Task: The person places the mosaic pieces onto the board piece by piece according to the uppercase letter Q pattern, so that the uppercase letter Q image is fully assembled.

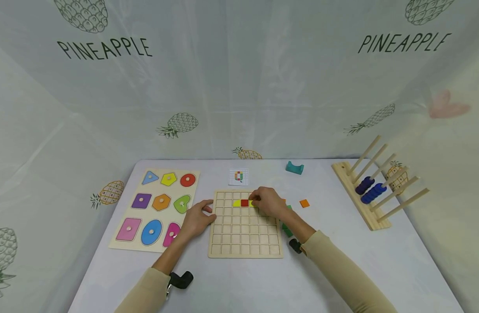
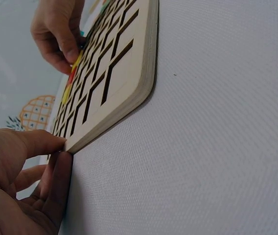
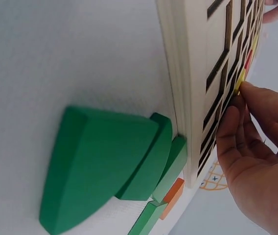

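The wooden grid board (image 1: 245, 238) lies flat between the hands. In its upper part sit a yellow square tile (image 1: 237, 203) and a red square tile (image 1: 244, 203), side by side. The right hand (image 1: 267, 201) pinches a second yellow square tile (image 3: 240, 82) with its fingertips, right beside the red one; the hand covers part of that tile. At the board's left edge, the left hand (image 1: 197, 219) rests its thumb and fingers against the wood, fingers loosely bent, as the left wrist view shows.
Right of the board lie green blocks (image 3: 100, 161) and an orange square tile (image 1: 304, 203). A pattern card (image 1: 243, 171) and a teal curved block (image 1: 294, 168) are behind. A shape puzzle board (image 1: 126, 243) lies left; a peg rack (image 1: 360, 195) with blue and purple pieces stands right.
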Tool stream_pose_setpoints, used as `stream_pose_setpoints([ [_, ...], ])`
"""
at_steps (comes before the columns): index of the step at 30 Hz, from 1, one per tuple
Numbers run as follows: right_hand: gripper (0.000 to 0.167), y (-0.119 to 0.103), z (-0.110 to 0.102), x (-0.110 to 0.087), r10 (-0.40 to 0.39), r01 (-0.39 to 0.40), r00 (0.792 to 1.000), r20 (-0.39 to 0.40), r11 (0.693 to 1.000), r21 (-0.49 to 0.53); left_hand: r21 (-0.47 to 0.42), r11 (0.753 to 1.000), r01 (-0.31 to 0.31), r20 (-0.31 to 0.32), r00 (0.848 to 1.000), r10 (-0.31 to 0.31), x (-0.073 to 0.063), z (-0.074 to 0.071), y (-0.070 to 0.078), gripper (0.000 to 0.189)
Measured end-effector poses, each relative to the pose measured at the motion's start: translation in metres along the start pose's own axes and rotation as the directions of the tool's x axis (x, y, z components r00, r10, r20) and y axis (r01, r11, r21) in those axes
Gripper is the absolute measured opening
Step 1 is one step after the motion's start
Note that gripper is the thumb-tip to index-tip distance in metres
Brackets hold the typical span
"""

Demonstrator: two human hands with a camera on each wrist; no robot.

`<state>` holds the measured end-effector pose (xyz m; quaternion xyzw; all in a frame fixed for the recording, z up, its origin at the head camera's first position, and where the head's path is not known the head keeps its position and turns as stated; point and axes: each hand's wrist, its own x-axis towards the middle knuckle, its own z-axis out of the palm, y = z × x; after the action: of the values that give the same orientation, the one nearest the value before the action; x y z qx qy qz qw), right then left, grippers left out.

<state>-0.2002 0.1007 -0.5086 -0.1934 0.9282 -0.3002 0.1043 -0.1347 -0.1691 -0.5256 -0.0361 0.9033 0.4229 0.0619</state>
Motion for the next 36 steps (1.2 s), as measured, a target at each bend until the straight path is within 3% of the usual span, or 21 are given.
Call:
stream_pose_setpoints([
  [12, 0.011, 0.002, -0.003, -0.004, -0.010, 0.011, 1.000, -0.013, 1.000, 0.028, 0.001, 1.000, -0.016, -0.004, 1.000, 0.016, -0.001, 0.001, -0.001, 0.053],
  [19, 0.015, 0.010, -0.027, -0.015, 0.054, -0.055, 0.999, 0.003, 0.996, 0.073, -0.007, 1.000, -0.014, -0.003, 1.000, 0.014, 0.000, 0.002, -0.002, 0.054],
  [28, 0.020, 0.038, -0.063, -0.043, 0.074, -0.075, 0.997, 0.018, 0.995, 0.070, -0.004, 1.000, -0.004, -0.005, 1.000, 0.004, 0.001, 0.000, -0.002, 0.054],
  [36, 0.017, 0.066, -0.069, -0.065, 0.132, -0.134, 0.989, 0.061, 0.990, 0.030, -0.012, 1.000, -0.012, -0.003, 1.000, 0.011, 0.001, 0.001, -0.004, 0.054],
])
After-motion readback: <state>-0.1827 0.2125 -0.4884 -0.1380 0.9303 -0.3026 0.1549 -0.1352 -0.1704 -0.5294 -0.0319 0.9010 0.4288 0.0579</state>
